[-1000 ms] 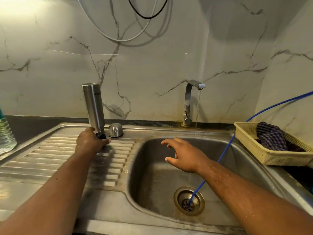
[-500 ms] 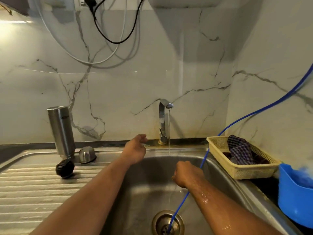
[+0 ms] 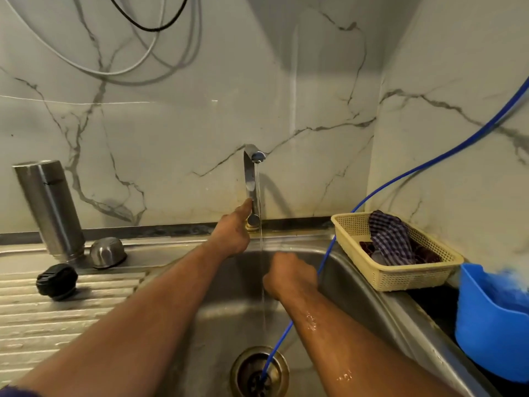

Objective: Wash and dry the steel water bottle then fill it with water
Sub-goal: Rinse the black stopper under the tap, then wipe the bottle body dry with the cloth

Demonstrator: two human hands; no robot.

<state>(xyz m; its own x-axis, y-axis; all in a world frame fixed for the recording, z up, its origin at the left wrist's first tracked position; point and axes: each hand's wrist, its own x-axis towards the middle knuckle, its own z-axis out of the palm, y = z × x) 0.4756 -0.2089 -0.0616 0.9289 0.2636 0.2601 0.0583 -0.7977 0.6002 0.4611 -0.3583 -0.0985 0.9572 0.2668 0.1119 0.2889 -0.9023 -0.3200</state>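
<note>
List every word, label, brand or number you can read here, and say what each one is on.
No text here can be read.
On the steel bottle: a small dark mark high on its side, too blurred to read.
On the black cap, the yellow basket and the blue tub: no print shows.
</note>
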